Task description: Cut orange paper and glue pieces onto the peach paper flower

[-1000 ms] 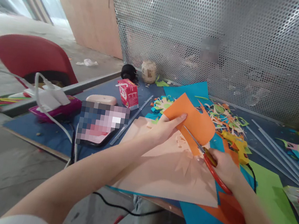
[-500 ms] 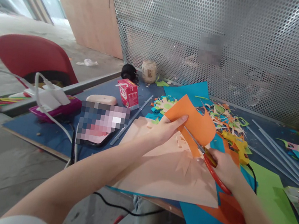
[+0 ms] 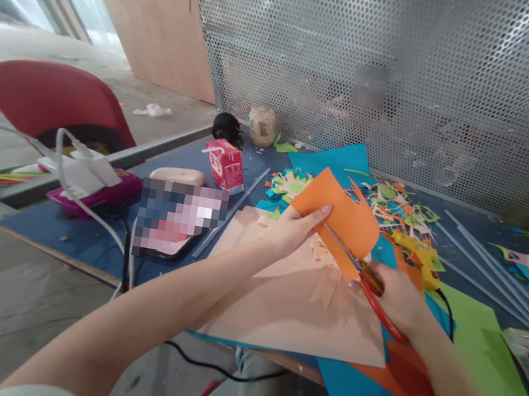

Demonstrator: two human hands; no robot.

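My left hand (image 3: 301,226) pinches an orange sheet of paper (image 3: 339,204) near its left side, thumb on top. The sheet's far edge has a curved notch cut from it, and its right side curls. In my right hand (image 3: 388,293) is a pair of scissors (image 3: 371,290) with red-orange handles. Their blades lie along the lower part of the orange paper, pointing up and left. Underneath is a large peach sheet (image 3: 246,310) with small peach scraps (image 3: 321,251) on it.
Right of the sheets sit a yellow glue gun (image 3: 419,258), green paper (image 3: 487,350) and clear glue sticks (image 3: 500,271). Paper strips (image 3: 399,207) pile behind. Leftward are a red drink carton (image 3: 225,164), a phone (image 3: 179,224) and a magenta power strip (image 3: 92,196). Perforated metal (image 3: 396,44) stands behind.
Both hands keep their grips and nearly the same positions. The scissor blades seem closer together along the orange paper, and its lower strip has shifted slightly. The view has moved a little.
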